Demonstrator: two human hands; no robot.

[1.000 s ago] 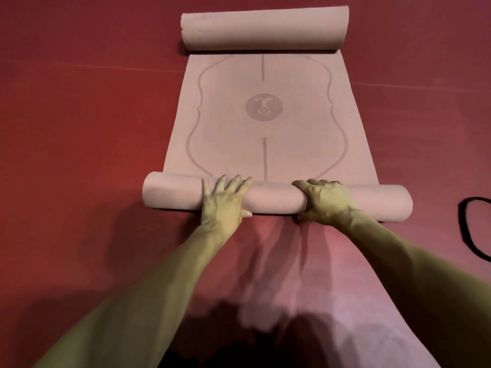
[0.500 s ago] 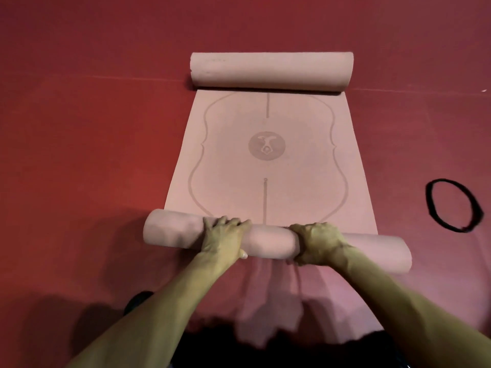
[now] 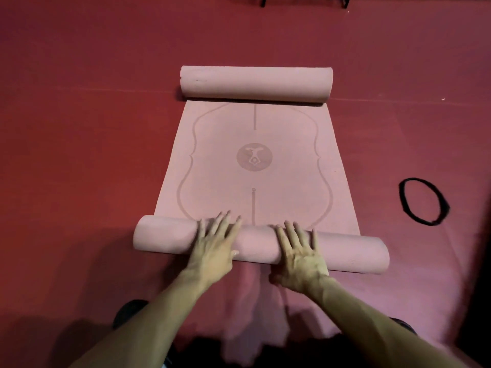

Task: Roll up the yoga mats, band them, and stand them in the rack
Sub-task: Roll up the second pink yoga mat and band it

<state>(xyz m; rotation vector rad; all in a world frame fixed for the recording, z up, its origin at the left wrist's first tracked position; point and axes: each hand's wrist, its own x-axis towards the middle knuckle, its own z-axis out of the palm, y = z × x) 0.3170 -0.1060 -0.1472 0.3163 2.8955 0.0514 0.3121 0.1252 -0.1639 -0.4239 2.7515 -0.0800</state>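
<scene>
Your pink yoga mat (image 3: 220, 166) lies on the red floor (image 3: 79, 155), its near end wound into a near roll (image 3: 164, 237) and its far end curled into a far roll (image 3: 256, 82). The flat stretch between shows a curved outline, a centre line and a round emblem (image 3: 254, 156), too blurred to read. Your left hand (image 3: 212, 251) and right hand (image 3: 301, 254) press flat on the near roll, fingers (image 3: 290, 232) straight and spread, gripping nothing. A black band (image 3: 402, 200) lies on the floor, apart to the mat's right
</scene>
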